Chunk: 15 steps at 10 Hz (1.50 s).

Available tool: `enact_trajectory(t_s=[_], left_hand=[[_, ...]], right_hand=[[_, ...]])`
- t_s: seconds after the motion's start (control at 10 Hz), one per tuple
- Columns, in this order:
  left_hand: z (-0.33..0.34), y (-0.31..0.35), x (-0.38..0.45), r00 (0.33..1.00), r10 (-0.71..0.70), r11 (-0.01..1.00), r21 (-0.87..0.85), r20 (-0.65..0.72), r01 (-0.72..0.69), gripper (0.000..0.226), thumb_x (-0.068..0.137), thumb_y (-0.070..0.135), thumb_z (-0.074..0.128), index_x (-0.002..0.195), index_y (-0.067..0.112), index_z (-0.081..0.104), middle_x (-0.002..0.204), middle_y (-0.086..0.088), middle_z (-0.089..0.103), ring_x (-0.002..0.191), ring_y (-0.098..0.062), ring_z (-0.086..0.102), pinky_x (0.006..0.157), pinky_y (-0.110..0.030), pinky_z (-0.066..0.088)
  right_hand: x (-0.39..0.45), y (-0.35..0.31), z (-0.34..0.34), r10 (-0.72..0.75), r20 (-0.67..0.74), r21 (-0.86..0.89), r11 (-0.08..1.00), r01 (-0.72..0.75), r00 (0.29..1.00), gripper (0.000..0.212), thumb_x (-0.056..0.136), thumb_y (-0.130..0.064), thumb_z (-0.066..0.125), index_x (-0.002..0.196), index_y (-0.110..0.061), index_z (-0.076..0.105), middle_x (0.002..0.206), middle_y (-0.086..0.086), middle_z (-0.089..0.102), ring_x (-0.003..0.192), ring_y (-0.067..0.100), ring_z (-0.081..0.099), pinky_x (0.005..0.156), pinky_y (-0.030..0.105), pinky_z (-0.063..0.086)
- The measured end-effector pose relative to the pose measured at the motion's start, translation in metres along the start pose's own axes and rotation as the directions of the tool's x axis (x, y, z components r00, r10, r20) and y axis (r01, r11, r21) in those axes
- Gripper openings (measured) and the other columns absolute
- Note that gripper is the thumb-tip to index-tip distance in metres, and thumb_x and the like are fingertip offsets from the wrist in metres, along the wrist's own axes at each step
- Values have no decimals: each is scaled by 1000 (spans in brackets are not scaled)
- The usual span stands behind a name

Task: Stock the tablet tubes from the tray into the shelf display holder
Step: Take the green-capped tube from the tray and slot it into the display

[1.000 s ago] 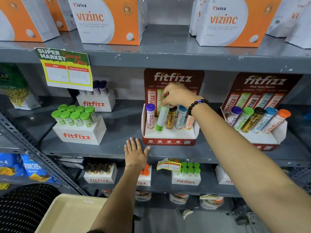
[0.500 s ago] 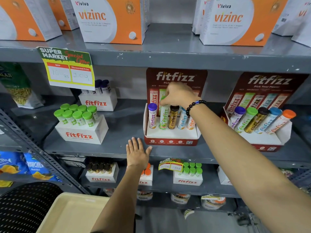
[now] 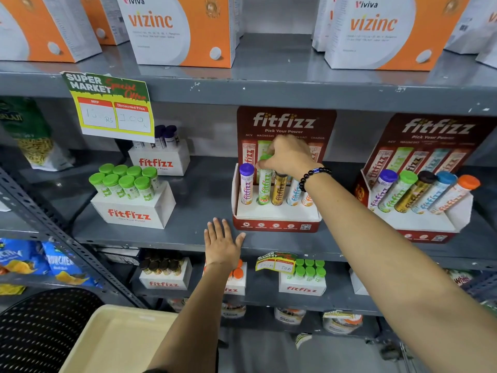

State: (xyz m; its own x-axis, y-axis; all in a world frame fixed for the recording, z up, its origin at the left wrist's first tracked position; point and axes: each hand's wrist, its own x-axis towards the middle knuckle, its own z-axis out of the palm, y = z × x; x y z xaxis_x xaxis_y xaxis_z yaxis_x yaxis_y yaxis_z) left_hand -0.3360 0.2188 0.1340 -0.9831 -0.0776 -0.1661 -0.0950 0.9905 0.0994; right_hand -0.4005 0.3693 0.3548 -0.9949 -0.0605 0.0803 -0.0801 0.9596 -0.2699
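On the shelf, right hand is gripping the green tube, seating it in the holder; left hand is lying flat, fingers spread; release likely comes next

Bare grey metal shelf between white box of green-capped tubes at 9 o'clock and red cardboard display holder; upper shelf edge overhangs at 12.

Grey shelf under fitfizz holders

Two display holders hold five tubes each; eight green-capped tubes fill one white box.
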Motion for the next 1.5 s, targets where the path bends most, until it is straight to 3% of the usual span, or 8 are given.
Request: enact_trajectory(t_s=[0.3, 0.6, 0.9, 1.5], left_hand=[[2, -1, 1, 1000, 12, 1000, 0, -9, -12, 72, 95, 54, 6, 147, 7, -9, 156, -17, -10, 142, -32, -12, 115, -41, -5], [1, -2, 3, 1000, 9, 1000, -4, 2, -9, 72, 95, 54, 6, 147, 7, -9, 155, -17, -11, 142, -31, -13, 116, -41, -5], [3, -2, 3, 1000, 10, 1000, -13, -5, -10, 72, 95, 54, 7, 147, 7, -9, 156, -17, -10, 142, -31, -12, 116, -40, -5], [-3, -1, 4, 999, -8, 1000, -30, 38, 9, 71, 96, 53, 8, 147, 7, -10, 155, -17, -12, 142, -31, -13, 116, -40, -5]], right_hand=[[-1, -6, 0, -34, 30, -16, 999, 34, 999, 50, 72, -50, 72, 107, -15, 68, 113, 4, 68, 106, 25, 57, 98, 39, 38], [6, 0, 3, -34, 4, -26, 999, 34, 999, 44, 77, -49, 68, 105, -15, 69, 112, 5, 68, 106, 25, 57, 97, 39, 37], [-4, 4, 14, -51, 34, -14, 999, 51, 998, 46, 79, -47, 67, 113, -16, 66, 122, 11, 59, 119, 29, 45, 102, 40, 33], [-8, 16, 29, -89, -51, 11, 996, 90, 995, 57, 80, -56, 60, 116, -12, 61, 123, 11, 57, 123, 28, 43, 107, 45, 29]])
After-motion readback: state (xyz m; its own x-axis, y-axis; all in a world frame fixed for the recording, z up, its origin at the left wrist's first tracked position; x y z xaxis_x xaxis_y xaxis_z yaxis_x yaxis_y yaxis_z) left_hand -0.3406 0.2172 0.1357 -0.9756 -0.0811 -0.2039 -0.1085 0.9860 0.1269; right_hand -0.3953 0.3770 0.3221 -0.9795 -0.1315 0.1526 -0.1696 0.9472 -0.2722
